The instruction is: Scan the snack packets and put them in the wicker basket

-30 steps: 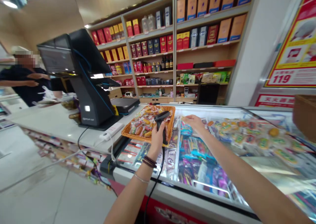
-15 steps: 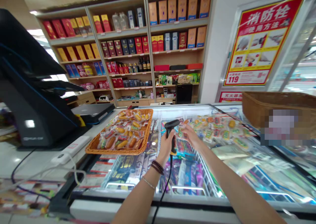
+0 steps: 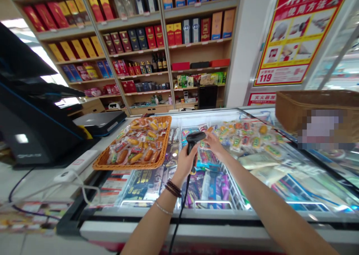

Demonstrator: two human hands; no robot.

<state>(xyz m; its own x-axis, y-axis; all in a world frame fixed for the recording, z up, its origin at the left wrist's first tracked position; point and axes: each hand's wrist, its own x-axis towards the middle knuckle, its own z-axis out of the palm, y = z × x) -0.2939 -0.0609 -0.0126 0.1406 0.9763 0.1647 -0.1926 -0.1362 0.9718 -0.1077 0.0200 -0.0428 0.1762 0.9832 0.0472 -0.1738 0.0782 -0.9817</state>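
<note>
My left hand [image 3: 185, 161] is wrapped round the handle of a black barcode scanner [image 3: 195, 136], its cable hanging down past the wrist. My right hand [image 3: 215, 146] pinches a small clear packet with an orange-brown sausage [image 3: 209, 129], just right of the scanner's head; fingers hide much of the packet. To the left, an orange wicker basket [image 3: 130, 166] holds several wrapped sausages. More wrapped snacks [image 3: 246, 135] lie spread on the freezer's glass top to the right.
A chest freezer [image 3: 168, 221] with packed goods under glass spans the front. At left stand a black checkout terminal [image 3: 36, 135], a flat scale [image 3: 98, 122] and a white power strip [image 3: 75, 165]. A brown basket [image 3: 291, 112] sits at right. Shelves of boxes [image 3: 134, 41] line the back.
The view has tilted down and shifted slightly. My right hand with the packet has come closer to the scanner's head, which is now turned more toward it. Both holds stay the same.
</note>
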